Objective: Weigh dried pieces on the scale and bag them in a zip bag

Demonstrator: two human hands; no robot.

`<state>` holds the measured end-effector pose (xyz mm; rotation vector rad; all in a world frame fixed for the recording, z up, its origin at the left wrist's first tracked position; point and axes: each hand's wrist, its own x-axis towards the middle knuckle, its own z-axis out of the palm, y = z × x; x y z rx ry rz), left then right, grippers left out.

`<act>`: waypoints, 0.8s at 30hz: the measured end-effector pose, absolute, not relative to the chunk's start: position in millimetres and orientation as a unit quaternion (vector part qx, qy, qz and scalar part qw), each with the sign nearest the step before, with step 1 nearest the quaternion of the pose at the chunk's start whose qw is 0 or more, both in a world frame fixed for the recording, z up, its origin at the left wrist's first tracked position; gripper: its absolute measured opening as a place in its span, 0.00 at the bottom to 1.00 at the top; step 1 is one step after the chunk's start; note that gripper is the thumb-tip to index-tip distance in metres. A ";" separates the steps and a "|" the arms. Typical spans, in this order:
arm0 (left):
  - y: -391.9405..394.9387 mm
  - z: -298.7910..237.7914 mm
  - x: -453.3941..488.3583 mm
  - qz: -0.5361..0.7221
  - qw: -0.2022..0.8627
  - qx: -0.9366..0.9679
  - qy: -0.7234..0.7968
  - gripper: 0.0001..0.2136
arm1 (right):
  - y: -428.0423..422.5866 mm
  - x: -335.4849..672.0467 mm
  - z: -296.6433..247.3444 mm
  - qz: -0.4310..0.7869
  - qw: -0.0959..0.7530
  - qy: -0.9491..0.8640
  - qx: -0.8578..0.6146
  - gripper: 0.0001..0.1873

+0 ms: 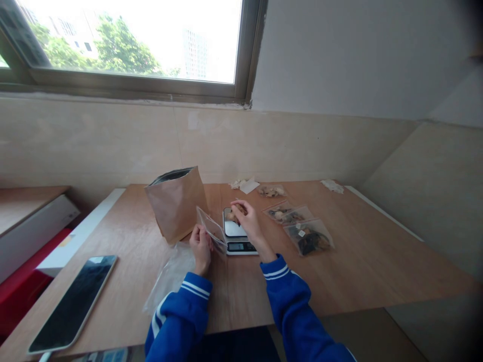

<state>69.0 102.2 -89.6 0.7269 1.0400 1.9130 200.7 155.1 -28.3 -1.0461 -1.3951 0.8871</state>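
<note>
My left hand grips a clear plastic bag by its edge, holding it upright just left of the scale. My right hand is over the silver pan of a small digital scale, fingers closed on some brown dried pieces. I cannot tell whether these pieces touch the pan. The scale's display is lit, but its digits are too small to read. A brown paper pouch with an open top stands behind my left hand. Under my left wrist lies an empty-looking clear bag.
Right of the scale lie clear bags of dark dried pieces and lighter dried pieces. Another bag of dried pieces and a white packet lie at the back. A phone lies on the table's left side.
</note>
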 end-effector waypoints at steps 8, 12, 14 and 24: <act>105.0 -100.8 66.7 0.749 0.383 0.321 0.435 0.16 | 149.6 142.1 -6.0 0.380 0.466 -0.654 -0.459 0.09; 105.1 -98.6 66.8 0.756 0.395 0.318 0.415 0.16 | 154.0 137.1 -1.3 0.257 0.500 -0.658 -0.500 0.06; 105.1 -98.1 66.9 0.755 0.393 0.321 0.415 0.16 | 152.1 137.6 3.4 0.221 0.497 -0.669 -0.506 0.06; 106.1 -100.2 67.2 0.755 0.394 0.327 0.411 0.17 | 146.6 137.5 3.2 0.236 0.444 -0.736 -0.453 0.12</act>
